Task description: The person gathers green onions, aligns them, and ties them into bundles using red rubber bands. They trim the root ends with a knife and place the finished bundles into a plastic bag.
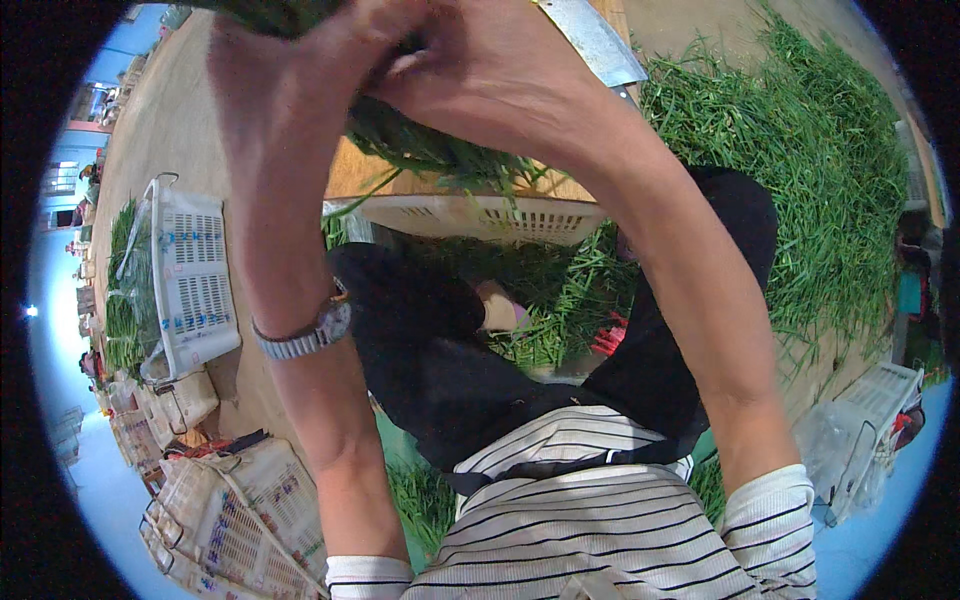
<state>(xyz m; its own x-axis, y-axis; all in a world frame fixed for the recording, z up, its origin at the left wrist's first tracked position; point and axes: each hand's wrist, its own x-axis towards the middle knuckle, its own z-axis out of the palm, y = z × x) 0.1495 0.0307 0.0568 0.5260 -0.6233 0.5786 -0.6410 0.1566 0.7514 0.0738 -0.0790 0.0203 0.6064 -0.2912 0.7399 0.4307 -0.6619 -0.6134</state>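
Note:
My left hand (300, 71) and my right hand (480, 64) are raised close to the camera, touching each other. Both close around a bundle of green, chive-like leaves (442, 142), which shows above my left hand and below my right. Most fingertips are hidden behind the hands and the leaves. Under the bundle, a wooden board (574, 186) rests on a white plastic crate (480, 217). A wide-bladed cleaver (592, 41) lies on the board's right part, beyond my right wrist. A metal-band watch (307, 337) sits on my left wrist.
A large heap of loose green leaves (810, 180) covers the floor on the right. More cut leaves lie between my legs. At left stands a white slotted crate (196, 274) beside bundled greens (127, 300). Stacked crates (247, 517) are lower left; another crate (862, 427) is lower right.

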